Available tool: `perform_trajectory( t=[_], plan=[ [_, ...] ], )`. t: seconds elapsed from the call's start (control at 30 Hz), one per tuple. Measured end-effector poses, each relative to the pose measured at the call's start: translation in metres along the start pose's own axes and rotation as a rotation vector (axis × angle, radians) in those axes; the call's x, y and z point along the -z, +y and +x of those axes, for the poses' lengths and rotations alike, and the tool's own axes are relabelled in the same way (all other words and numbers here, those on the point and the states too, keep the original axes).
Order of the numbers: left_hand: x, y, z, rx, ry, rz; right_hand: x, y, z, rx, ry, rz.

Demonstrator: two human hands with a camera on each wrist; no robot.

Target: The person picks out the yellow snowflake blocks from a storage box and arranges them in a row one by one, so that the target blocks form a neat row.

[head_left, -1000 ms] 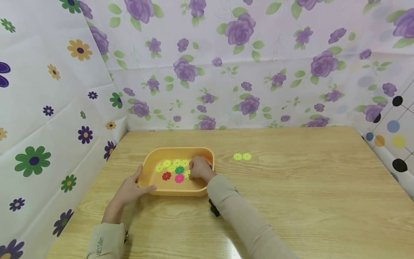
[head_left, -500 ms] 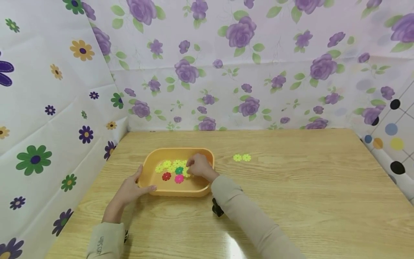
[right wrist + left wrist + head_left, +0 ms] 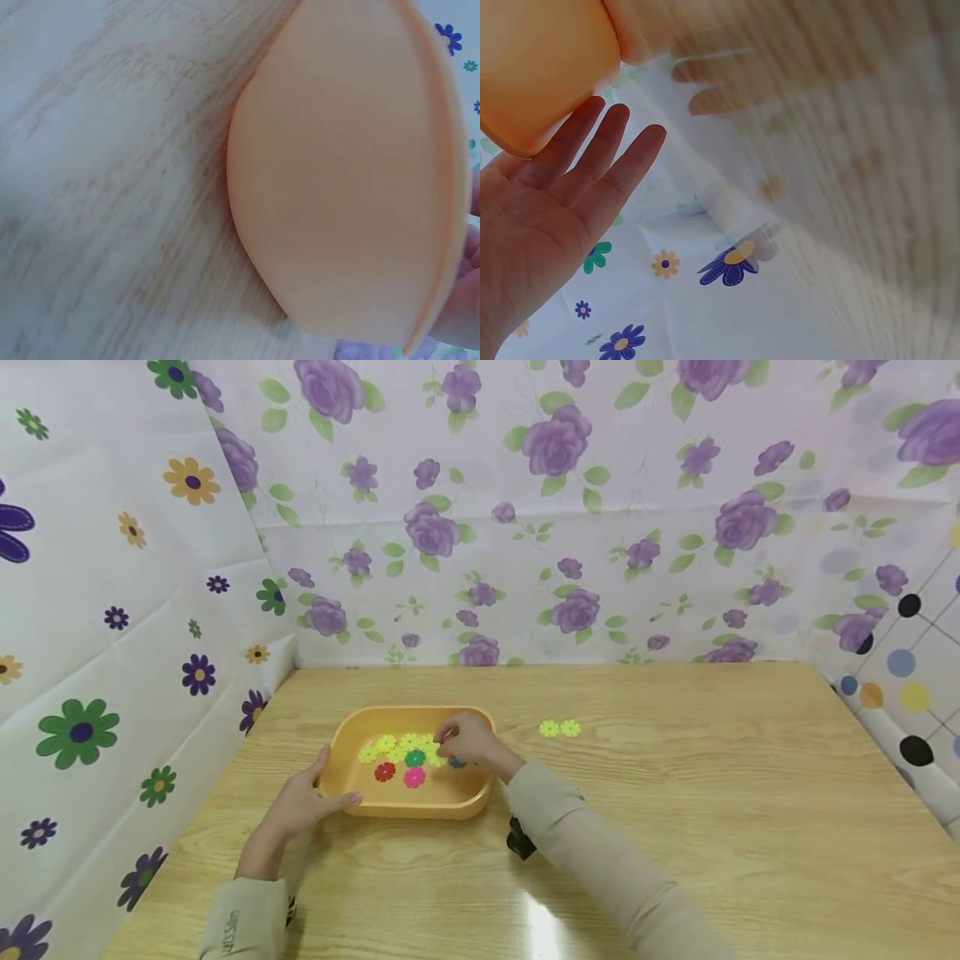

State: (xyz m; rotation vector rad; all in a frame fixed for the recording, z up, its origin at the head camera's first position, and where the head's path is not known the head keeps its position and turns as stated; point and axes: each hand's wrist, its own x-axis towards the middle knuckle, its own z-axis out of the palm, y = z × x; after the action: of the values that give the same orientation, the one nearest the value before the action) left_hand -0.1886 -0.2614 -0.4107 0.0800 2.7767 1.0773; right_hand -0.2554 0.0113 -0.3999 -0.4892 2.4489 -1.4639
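Several yellow flower-shaped discs (image 3: pixel 409 741) are lying beside my right grip (image 3: pixel 472 739), hold unclear; straight-fingered left grip (image 3: pixel 296 802) is touching their orange plastic basin (image 3: pixel 420 810).

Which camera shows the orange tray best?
The head view: it shows the tray nearly whole, inside and rim. The left wrist view shows only part of its outside; the right wrist view shows one outer side, close up.
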Motion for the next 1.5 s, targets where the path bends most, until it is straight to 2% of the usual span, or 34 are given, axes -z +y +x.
perform_trajectory(
  t=[0.47, 0.77, 0.9, 0.97, 1.13, 1.5],
  plan=[
    [-0.003, -0.002, -0.002, -0.012, -0.009, -0.002, 0.013, 0.001, -0.014, -0.05, -0.049, 0.111],
    [-0.004, 0.0, -0.002, -0.017, -0.013, -0.005, 0.022, 0.012, -0.026, -0.032, -0.016, 0.216],
    [-0.003, 0.001, -0.002, -0.007, -0.015, 0.006, 0.031, 0.018, -0.032, -0.013, -0.001, 0.251],
    [-0.002, 0.002, -0.002, -0.002, -0.016, 0.009, 0.038, 0.012, -0.038, -0.012, -0.01, 0.275],
    [0.0, 0.001, 0.0, 0.014, -0.019, -0.003, 0.052, 0.012, -0.039, -0.046, -0.022, 0.322],
    [-0.002, 0.0, 0.002, -0.005, -0.009, -0.009, 0.08, 0.041, -0.035, -0.12, 0.033, 0.313]
  ],
)
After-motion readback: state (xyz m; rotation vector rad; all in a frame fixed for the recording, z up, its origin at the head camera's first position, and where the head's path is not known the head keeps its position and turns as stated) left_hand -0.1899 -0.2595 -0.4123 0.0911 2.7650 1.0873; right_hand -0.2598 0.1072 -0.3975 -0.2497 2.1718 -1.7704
